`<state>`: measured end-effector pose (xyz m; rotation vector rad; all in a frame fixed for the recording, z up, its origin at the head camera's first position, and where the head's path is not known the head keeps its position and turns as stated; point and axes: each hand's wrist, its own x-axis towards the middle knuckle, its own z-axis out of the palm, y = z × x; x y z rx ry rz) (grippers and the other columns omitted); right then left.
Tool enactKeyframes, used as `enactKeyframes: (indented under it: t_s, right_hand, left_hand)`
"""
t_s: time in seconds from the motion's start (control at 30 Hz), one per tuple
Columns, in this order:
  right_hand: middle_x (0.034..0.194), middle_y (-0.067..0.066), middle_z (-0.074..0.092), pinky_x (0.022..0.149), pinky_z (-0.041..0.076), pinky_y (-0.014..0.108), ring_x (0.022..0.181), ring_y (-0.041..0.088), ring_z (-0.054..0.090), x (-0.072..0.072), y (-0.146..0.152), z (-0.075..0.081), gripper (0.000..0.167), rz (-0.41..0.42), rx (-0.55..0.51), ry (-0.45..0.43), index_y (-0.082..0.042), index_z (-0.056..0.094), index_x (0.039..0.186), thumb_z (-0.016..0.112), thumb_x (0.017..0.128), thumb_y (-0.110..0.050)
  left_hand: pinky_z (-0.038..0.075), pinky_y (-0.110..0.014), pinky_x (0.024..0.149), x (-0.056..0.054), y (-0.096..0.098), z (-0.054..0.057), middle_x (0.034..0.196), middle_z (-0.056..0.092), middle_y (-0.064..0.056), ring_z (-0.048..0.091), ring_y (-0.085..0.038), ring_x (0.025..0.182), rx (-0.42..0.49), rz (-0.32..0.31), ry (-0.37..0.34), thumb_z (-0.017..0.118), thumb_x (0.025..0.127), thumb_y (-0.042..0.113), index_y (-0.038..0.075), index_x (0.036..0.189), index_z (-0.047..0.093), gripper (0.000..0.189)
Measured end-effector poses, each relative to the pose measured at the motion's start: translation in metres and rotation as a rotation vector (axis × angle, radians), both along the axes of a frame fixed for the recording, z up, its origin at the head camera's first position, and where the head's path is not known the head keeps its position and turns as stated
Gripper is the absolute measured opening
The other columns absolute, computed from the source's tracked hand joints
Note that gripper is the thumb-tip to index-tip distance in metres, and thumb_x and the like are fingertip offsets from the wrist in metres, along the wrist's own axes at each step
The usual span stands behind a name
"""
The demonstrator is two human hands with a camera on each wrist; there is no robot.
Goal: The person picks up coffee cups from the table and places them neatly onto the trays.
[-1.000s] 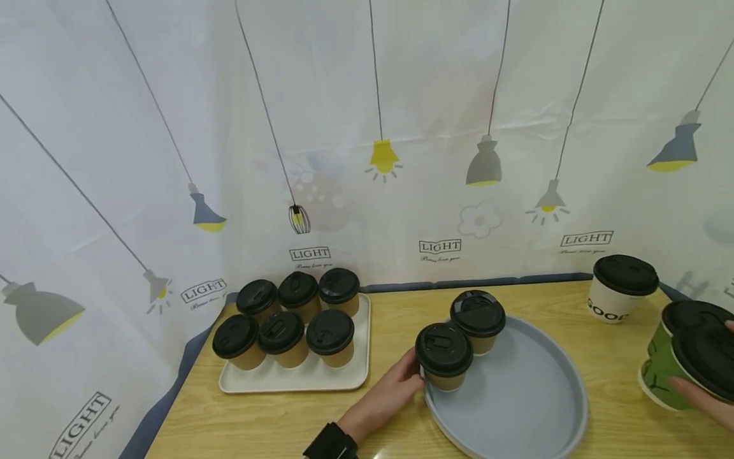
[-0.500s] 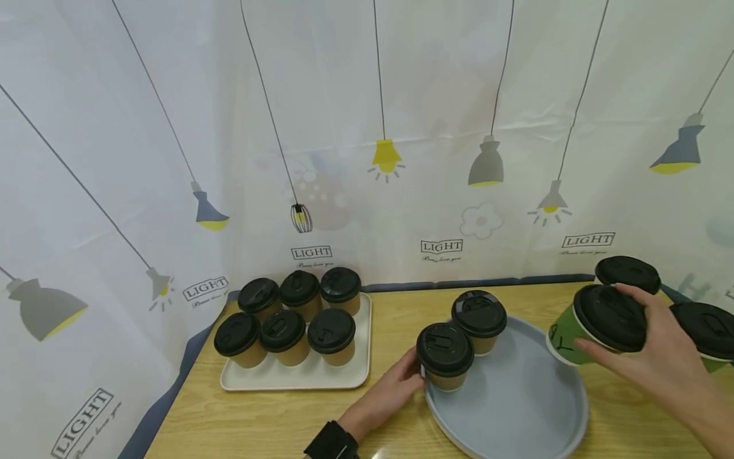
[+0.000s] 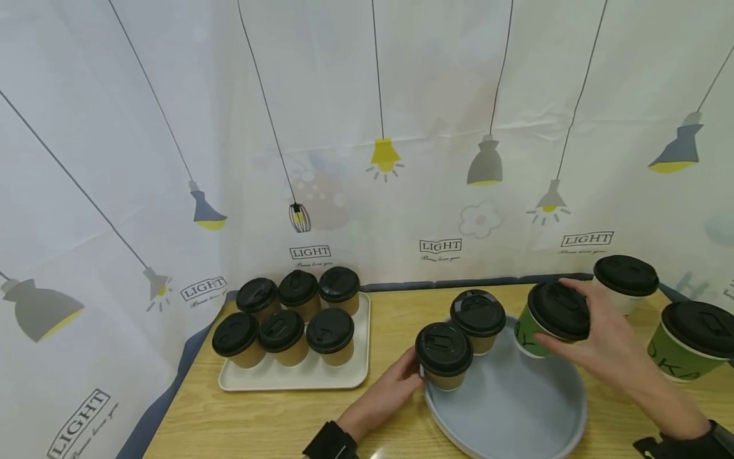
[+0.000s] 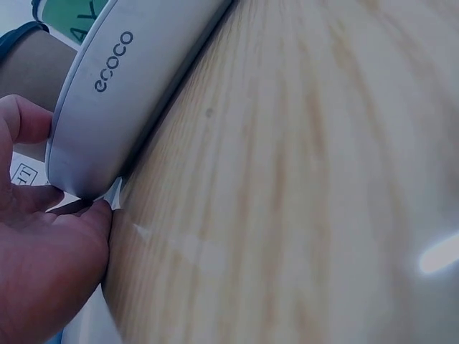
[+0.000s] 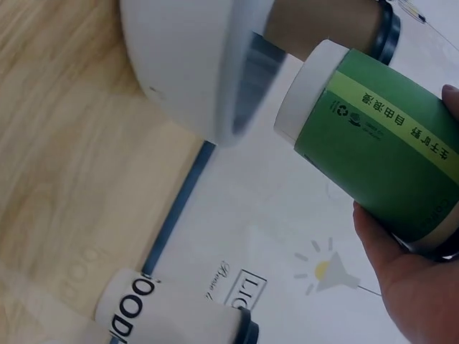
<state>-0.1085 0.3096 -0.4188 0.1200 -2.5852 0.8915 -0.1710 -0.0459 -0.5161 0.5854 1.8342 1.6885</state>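
My right hand (image 3: 604, 335) grips a green paper cup (image 3: 529, 333) by the upper part, near its black lid, over the back right of a round grey-blue tray (image 3: 516, 408). In the right wrist view the base of this green cup (image 5: 387, 136) appears apart from the tray wall (image 5: 179, 64). At the tray's left edge my left hand (image 3: 392, 389) pinches the rim, as the left wrist view shows with fingers (image 4: 32, 118) against the tray wall (image 4: 122, 93). Two small brown lidded cups stand on the tray, one in front (image 3: 444, 350) and one behind (image 3: 478, 312).
A cream rectangular tray (image 3: 298, 381) at the left bears several brown cups with black lids. To the right stand a white lidded cup (image 3: 622, 299) and another green lidded cup (image 3: 682, 354). A lamp-print cloth (image 3: 401, 210) hangs behind the wooden table (image 3: 395, 319).
My right hand has lifted the green cup away from its place by the other green cup and carried it left over the round tray. My left hand has stayed at the rim.
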Motion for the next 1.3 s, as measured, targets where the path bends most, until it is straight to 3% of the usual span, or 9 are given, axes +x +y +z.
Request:
enactKeyframes:
  t_s: [0.37,0.67,1.3]
  right_hand:
    - [0.135,0.034,0.046,0.083,0.046,0.070,0.115,0.054,0.051,-0.013,-0.004,-0.023,0.106,0.050,0.043,0.022,0.003,0.037,0.148,0.098,0.068,-0.031]
    - [0.131,0.035,0.050,0.086,0.045,0.068,0.116,0.052,0.051,-0.020,-0.004,-0.033,0.106,0.095,0.078,0.064,0.008,0.041,0.144,0.099,0.065,-0.030]
    - [0.141,0.035,0.043,0.092,0.044,0.072,0.126,0.053,0.046,-0.019,-0.011,-0.031,0.111,0.114,0.093,0.011,0.006,0.036,0.149,0.098,0.067,-0.036]
  left_hand:
    - [0.020,-0.047,0.125,-0.001,0.001,-0.002,0.170,0.020,-0.012,0.020,-0.029,0.156,0.003,-0.003,0.006,0.049,0.104,0.012,0.010,0.166,0.019,0.069]
    - [0.020,-0.046,0.125,-0.001,0.000,-0.002,0.171,0.020,-0.011,0.020,-0.028,0.156,0.001,-0.006,0.010,0.048,0.105,0.014,0.010,0.166,0.018,0.068]
    - [0.020,-0.046,0.125,0.000,0.000,-0.001,0.170,0.020,-0.011,0.021,-0.028,0.156,-0.005,-0.004,0.025,0.048,0.105,0.014,0.011,0.166,0.019,0.068]
